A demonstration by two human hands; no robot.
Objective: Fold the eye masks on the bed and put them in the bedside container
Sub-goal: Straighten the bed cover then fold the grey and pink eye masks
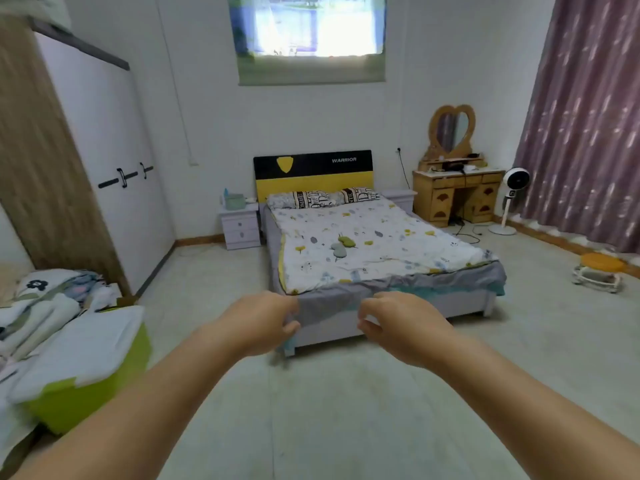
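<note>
Grey and green eye masks (342, 246) lie mid-bed (fingers (290, 328) well short).

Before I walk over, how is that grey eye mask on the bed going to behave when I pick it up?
The grey eye mask will probably be floppy: it lies flat and soft-edged on the quilt, so it may droop from a pinch. It looks small and thin, so likely very light. It touches the green eye mask, which could shift or drag along.

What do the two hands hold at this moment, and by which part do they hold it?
Nothing is held. The left hand and the right hand are empty, fingers loosely curled, while both eye masks lie on the bed.
</note>
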